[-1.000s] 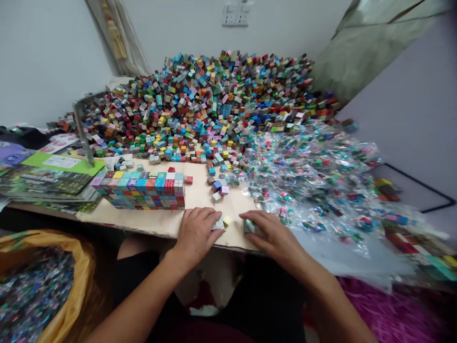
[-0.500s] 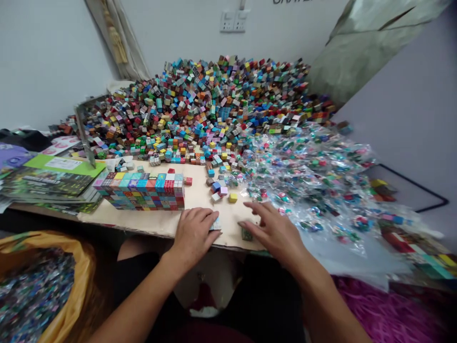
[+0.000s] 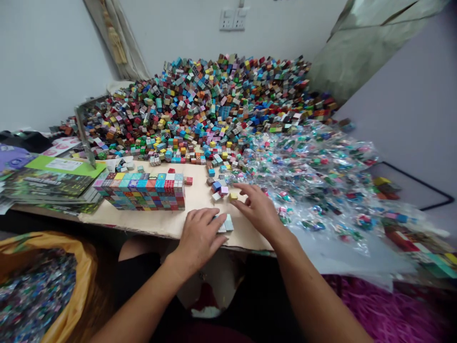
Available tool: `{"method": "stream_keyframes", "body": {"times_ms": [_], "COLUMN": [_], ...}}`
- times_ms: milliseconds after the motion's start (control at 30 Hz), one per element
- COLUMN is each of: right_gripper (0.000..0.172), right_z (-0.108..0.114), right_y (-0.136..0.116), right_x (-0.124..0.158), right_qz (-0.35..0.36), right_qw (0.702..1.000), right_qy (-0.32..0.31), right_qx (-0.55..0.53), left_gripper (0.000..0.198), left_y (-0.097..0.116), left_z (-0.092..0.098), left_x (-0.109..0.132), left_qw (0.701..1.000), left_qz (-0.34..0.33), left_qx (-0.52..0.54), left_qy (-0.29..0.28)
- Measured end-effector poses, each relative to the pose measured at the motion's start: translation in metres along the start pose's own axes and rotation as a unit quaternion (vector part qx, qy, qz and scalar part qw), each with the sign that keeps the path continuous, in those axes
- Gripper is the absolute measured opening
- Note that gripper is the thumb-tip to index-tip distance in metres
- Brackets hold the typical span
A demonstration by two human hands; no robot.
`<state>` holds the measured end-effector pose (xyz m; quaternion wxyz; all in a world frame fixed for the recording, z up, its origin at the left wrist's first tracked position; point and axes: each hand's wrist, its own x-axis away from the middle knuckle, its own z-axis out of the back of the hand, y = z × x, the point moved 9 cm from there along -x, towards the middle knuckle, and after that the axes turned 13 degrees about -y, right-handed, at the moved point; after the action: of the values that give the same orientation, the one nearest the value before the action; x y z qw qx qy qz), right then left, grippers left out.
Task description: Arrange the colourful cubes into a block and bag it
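Well, my left hand (image 3: 198,237) curves over a small pale patterned cube (image 3: 224,224) at the near edge of a tan cardboard sheet (image 3: 198,195), though I can't tell if it grips. My right hand (image 3: 257,209) is open, fingers spread, just beside a small yellow cube (image 3: 233,196). Left stands a stacked block of multicoloured cubes (image 3: 143,191); far off rises a heap of loose cubes (image 3: 200,105); right lie clear plastic bags (image 3: 307,176).

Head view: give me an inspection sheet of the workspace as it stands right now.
Surface: tan cardboard sheet on a table edge.
Job's things: block of stacked coloured cubes; pale cubes; yellow cube.
Clutter: heap of loose cubes; clear plastic bags; stacked magazines.
Hands: left hand over the pale cubes; right hand spread beside the yellow cube.
Cables: nothing seen.
Surroundings: yellow sack of shiny packets; wall socket.
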<state>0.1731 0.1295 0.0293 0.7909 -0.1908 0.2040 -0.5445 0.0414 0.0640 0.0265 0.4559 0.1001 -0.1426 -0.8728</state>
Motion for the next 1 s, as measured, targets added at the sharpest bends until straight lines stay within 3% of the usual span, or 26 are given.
{"method": "stream_keyframes", "body": {"times_ms": [100,200,467,800,1000], "right_gripper": [0.046,0.037,0.021,0.013,0.02], "right_z": [-0.008,-0.018,-0.015,-0.019,-0.014], "right_y": [-0.01,-0.018,0.001,-0.002,-0.005], "right_x": [-0.019,-0.024,-0.005,-0.021,0.015], "right_qz": [0.025,0.055,0.097,0.104,0.111], "right_qw": [0.996,0.991,0.993,0.994,0.991], "right_qy": [0.001,-0.015,0.038,-0.012,-0.065], "right_qx": [0.081,0.122,0.06,0.035,-0.049], "left_gripper": [0.046,0.042,0.039,0.038,0.039], "left_y": [0.007,0.007,0.003,0.003,0.001], "left_z": [-0.004,-0.01,-0.01,-0.011,-0.012], "left_x": [-0.008,-0.013,-0.011,-0.012,-0.01], "left_qw": [1.0,1.0,1.0,1.0,1.0], "left_qz": [-0.011,-0.01,-0.01,-0.006,-0.006], "left_qx": [-0.001,0.007,0.024,0.02,0.022], "left_qy": [-0.007,-0.022,-0.014,-0.022,-0.009]}}
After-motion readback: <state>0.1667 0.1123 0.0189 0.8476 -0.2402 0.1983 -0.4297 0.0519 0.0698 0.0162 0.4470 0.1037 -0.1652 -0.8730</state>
